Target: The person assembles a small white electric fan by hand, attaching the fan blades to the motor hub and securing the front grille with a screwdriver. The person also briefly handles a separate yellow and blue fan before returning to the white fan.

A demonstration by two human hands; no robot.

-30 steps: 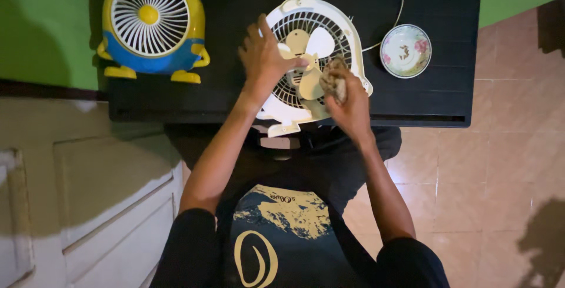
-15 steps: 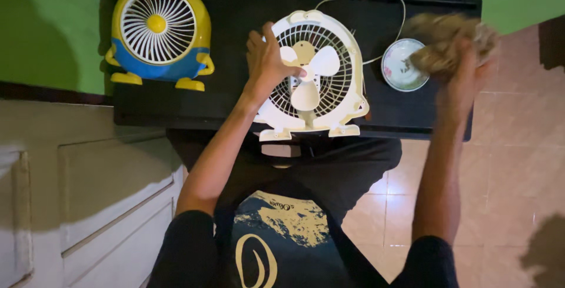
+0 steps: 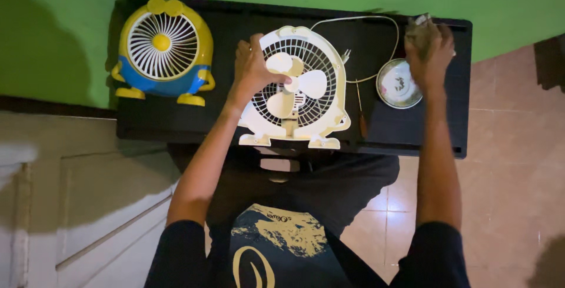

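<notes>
**White fan lying open on the black table, rag held off to the right**

Green wall runs behind a black table [image 3: 176, 126] that stands over a pale tiled floor, and from up here I look straight down on it. At the middle of the table lies the white fan [image 3: 297, 88], flat on its back with its feet toward me; the front guard is off, so the three pale blades sit bare over the rear grille. My left hand [image 3: 254, 67] rests on the fan's left side, fingers curled over the rim and grille, thumb reaching toward the hub. It grips the fan's body and touches the nearest blade.

My right hand [image 3: 429, 50] is well apart from the fan, near the table's far right corner, clenched around a bunched brownish rag [image 3: 419, 29] that pokes out above the knuckles. Just below that hand sits a small flowered saucer [image 3: 397, 85], partly covered by the wrist. Between the saucer and the fan lies a screwdriver [image 3: 360, 111] with a dark handle, and the fan's white cord [image 3: 365, 20] loops along the far edge, its plug near the fan's upper right.

Farther left stands a yellow and blue fan [image 3: 162, 50], apart from the white one.
</notes>
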